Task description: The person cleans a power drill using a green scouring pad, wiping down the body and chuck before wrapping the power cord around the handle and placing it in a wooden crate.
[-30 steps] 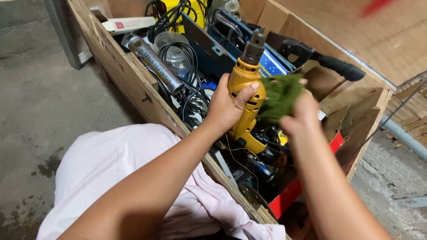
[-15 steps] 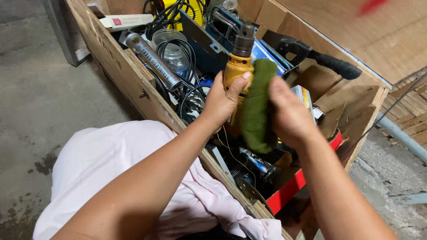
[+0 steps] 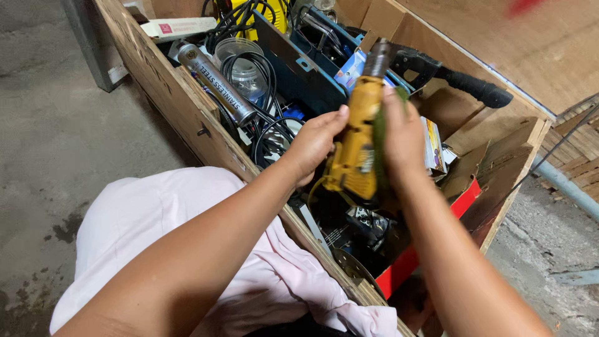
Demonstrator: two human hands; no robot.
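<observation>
Head camera, looking steeply down from close above.

The single view faces forward and down over the person's own forearms into a wooden crate (image 3: 168, 93) of tools, with grey concrete floor (image 3: 50, 143) at left and lower right; the crate's far corner runs off frame.

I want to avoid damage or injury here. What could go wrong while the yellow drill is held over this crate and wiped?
1. The left hand holds the yellow drill only at its side, so it might slip into the wooden crate.
2. Black cables lie tangled below; the drill's cord could snag.
3. The green cloth under the right hand could catch on the chuck.
</observation>
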